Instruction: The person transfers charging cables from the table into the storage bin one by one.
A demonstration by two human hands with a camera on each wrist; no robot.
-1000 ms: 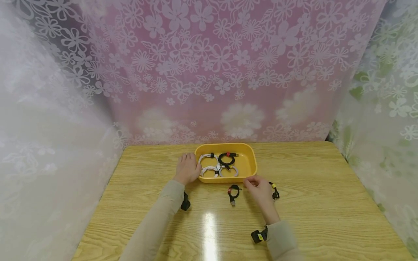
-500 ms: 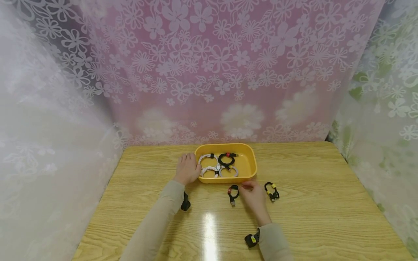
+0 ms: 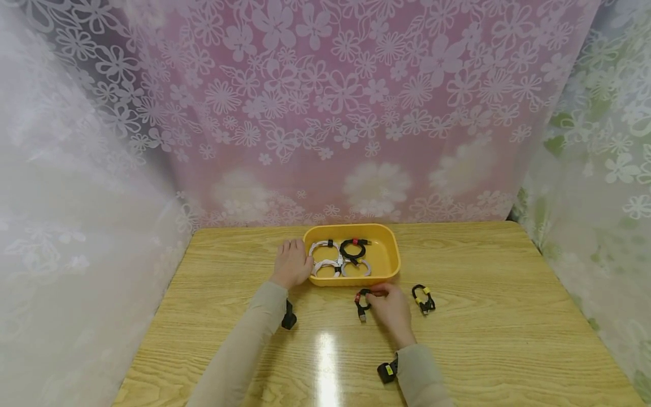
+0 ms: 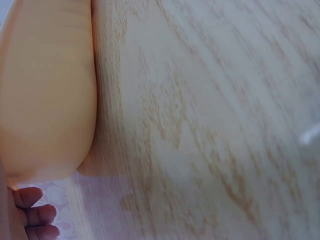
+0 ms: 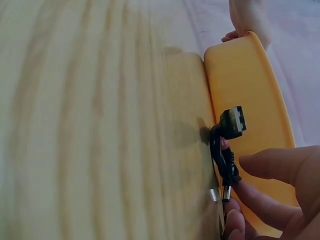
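Note:
In the head view, my left hand holds the left end of a yellow plastic tray, its thumb at the rim. Fingertips curl downward beyond the tray wall in the left wrist view. My right hand is at a coiled black USB cable with a red tie, lying before the tray. The right wrist view shows that coil close up: an index fingertip touches it, while the thumb tip stands slightly apart. Contact of the other fingers is hard to tell.
A second black coil with yellow ties lies right of my right hand. Inside the tray are white coiled cables, a grey coil and a black coil with a red tie. A flowered curtain hangs behind the wooden table.
From beside the yellow-tied coil, my right hand has moved left to the red-tied cable, uncovering the other coil. My left hand has stayed at the tray.

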